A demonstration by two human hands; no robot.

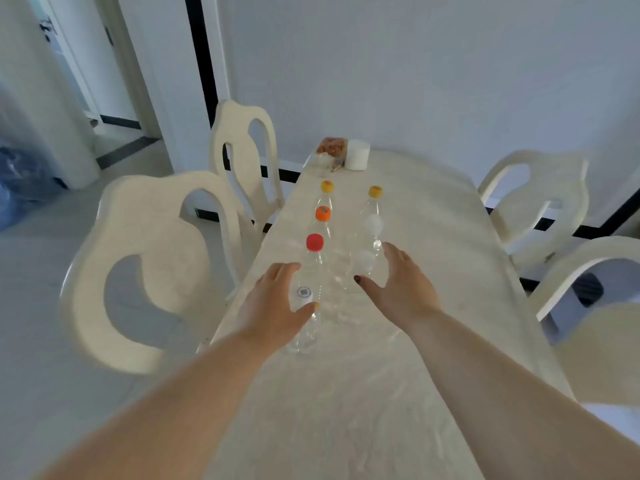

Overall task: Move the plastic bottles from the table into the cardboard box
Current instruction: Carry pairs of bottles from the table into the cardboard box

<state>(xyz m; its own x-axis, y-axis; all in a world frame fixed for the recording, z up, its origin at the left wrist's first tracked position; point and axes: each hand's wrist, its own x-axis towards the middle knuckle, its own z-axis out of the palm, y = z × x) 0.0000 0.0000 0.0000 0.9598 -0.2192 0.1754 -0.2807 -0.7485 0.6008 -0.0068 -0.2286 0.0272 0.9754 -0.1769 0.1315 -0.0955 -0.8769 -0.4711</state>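
Observation:
Several clear plastic bottles stand upright in two rows on the cream table (433, 237). The left row has a white-capped bottle (304, 293) nearest, then a red-capped bottle (314, 242), an orange-capped bottle (322, 213) and a yellow-capped bottle (327, 186). The right row shows two white-capped bottles (364, 262) and a yellow-capped bottle (375, 191) at the far end. My left hand (277, 299) is open beside the nearest white-capped bottle, thumb just in front of its cap. My right hand (398, 282) is open next to the right row's nearest bottle. No cardboard box is in view.
A white cylinder (357, 154), a bag of brown snacks (331, 146) and a clear container stand at the table's far end. Cream chairs (145, 265) flank the table on the left and on the right (540, 202). A blue bag (20, 181) lies on the floor at far left.

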